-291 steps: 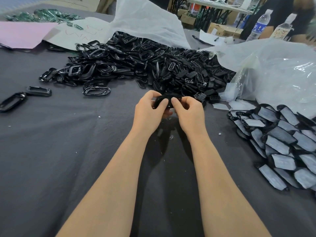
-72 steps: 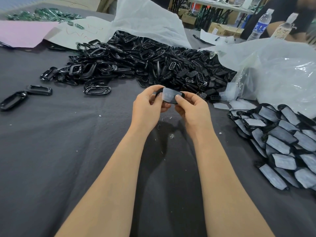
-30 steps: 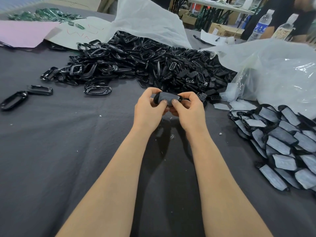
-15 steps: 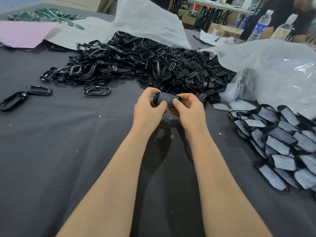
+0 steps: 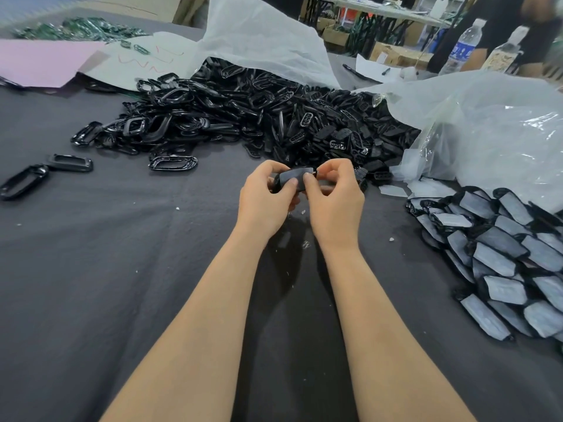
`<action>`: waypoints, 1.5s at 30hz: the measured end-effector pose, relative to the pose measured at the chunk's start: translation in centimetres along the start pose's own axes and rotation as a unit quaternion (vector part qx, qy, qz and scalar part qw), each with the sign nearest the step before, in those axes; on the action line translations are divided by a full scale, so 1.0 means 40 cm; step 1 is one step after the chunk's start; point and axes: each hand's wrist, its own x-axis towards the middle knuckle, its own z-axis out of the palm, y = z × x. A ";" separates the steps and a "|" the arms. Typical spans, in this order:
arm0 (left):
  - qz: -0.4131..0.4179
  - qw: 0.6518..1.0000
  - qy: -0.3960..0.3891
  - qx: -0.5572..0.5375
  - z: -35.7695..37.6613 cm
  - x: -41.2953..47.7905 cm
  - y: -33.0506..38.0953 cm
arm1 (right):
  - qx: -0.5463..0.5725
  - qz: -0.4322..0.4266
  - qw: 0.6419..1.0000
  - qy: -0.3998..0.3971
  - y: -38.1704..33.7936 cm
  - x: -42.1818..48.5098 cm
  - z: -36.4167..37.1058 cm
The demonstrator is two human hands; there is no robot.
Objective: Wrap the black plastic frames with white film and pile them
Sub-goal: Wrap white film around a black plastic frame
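Note:
Between both hands, above the dark cloth, is one black plastic frame (image 5: 295, 177) with a greyish film over its face. My left hand (image 5: 264, 198) grips its left end, thumb on the film. My right hand (image 5: 333, 196) pinches its right end with thumb and curled fingers. A big heap of bare black frames (image 5: 268, 117) lies just behind the hands. At the right sits a pile of film-covered frames (image 5: 499, 254), laid overlapping.
Loose frames (image 5: 70, 162) lie at the left on the grey cloth (image 5: 91, 269). White plastic bags (image 5: 493, 129) rise at the back right, loose film pieces (image 5: 408, 187) beside them. Pink paper (image 5: 39, 60) and bottles (image 5: 461, 45) are at the far edge; a person stands behind.
The frame has stayed between both hands near the same spot; the fingers have shifted along its edges, and the right hand now pinches the frame's right end.

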 end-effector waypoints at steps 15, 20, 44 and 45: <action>0.071 0.997 0.021 0.011 0.011 -0.007 0.001 | 0.045 0.019 0.999 0.011 -0.007 0.008 0.005; 0.077 0.996 0.017 0.031 0.011 -0.004 -0.004 | 0.158 0.126 0.979 -0.014 0.003 0.018 0.000; -0.030 0.998 -0.004 -0.051 0.000 0.005 -0.004 | 0.173 0.172 0.966 -0.089 0.025 0.030 -0.009; -0.031 0.998 -0.006 -0.055 -0.001 0.004 -0.004 | 0.178 0.176 0.964 -0.085 0.024 0.029 -0.010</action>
